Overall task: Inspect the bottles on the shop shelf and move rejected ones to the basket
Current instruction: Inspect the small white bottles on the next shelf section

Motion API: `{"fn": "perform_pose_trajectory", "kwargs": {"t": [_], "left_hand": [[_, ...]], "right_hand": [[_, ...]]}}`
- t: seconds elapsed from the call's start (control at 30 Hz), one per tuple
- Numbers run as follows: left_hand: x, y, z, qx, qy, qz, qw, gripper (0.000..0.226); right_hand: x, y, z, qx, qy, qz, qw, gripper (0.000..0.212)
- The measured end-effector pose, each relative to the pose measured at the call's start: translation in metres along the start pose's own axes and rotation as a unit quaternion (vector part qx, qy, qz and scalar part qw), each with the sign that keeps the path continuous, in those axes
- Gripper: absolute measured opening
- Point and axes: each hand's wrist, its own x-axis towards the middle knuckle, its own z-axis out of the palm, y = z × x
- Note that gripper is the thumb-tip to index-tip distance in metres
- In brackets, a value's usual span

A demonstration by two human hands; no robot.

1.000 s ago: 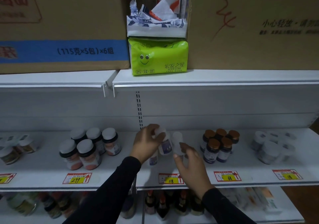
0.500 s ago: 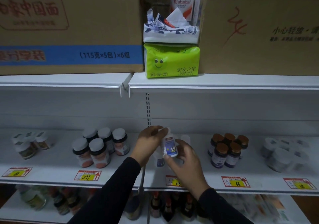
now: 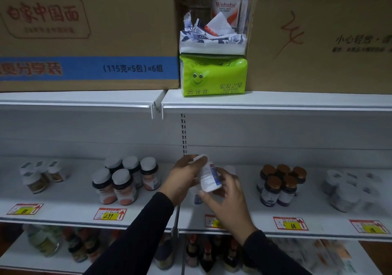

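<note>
A small white bottle (image 3: 209, 177) with a white cap and printed label is held tilted above the middle shelf (image 3: 80, 209). My left hand (image 3: 183, 178) grips it around the cap and upper body. My right hand (image 3: 228, 198) holds its lower end from the right and below. Another white bottle (image 3: 197, 197) stands on the shelf, partly hidden behind my hands. White-capped bottles with orange contents (image 3: 124, 180) stand to the left. Dark bottles with brown caps (image 3: 280, 184) stand to the right. No basket is in view.
Small jars (image 3: 40, 175) sit far left, white tubs (image 3: 347, 187) far right. Price tags (image 3: 110, 214) line the shelf edge. The top shelf carries cardboard boxes (image 3: 84, 33) and a green tissue pack (image 3: 213, 75). More bottles (image 3: 203, 255) fill the shelf below.
My left hand lifted the white bottle off the shelf and my right hand joined it. The bottle has been turned, its text side now facing me. The view shifted left.
</note>
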Motion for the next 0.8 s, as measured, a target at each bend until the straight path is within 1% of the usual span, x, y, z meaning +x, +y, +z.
{"fn": "perform_pose_trajectory", "kwargs": {"t": [0.07,0.23,0.3,0.37,0.47,0.57,0.7,0.8], "left_hand": [[-0.002,0.001,0.0,0.0,-0.012,-0.001,1.0,0.026],[-0.002,0.007,-0.002,-0.027,-0.04,0.005,0.999,0.021],[-0.002,0.01,-0.002,-0.024,-0.035,0.013,0.999,0.023],[-0.002,0.012,-0.001,-0.017,-0.015,0.023,0.999,0.026],[-0.001,0.014,0.001,-0.022,0.014,0.034,0.999,0.033],[-0.003,0.016,0.003,-0.018,0.009,0.04,0.999,0.031],[-0.003,0.016,0.001,-0.012,-0.014,0.039,0.999,0.022],[-0.003,0.017,-0.002,-0.015,-0.028,0.032,0.999,0.023]], "right_hand": [[0.0,-0.001,-0.001,0.0,0.004,0.001,1.0,0.061],[-0.001,-0.007,-0.003,0.047,-0.004,0.012,0.999,0.043],[0.0,-0.008,-0.003,0.057,-0.007,0.012,0.998,0.041],[0.001,-0.009,-0.002,0.06,-0.01,0.016,0.998,0.045],[0.002,-0.012,-0.002,0.047,-0.007,0.025,0.999,0.061],[0.002,-0.015,-0.002,0.054,-0.004,0.028,0.998,0.063],[0.001,-0.013,-0.002,0.09,-0.015,0.044,0.995,0.045],[0.001,-0.01,-0.003,0.087,-0.02,0.051,0.995,0.036]]}}
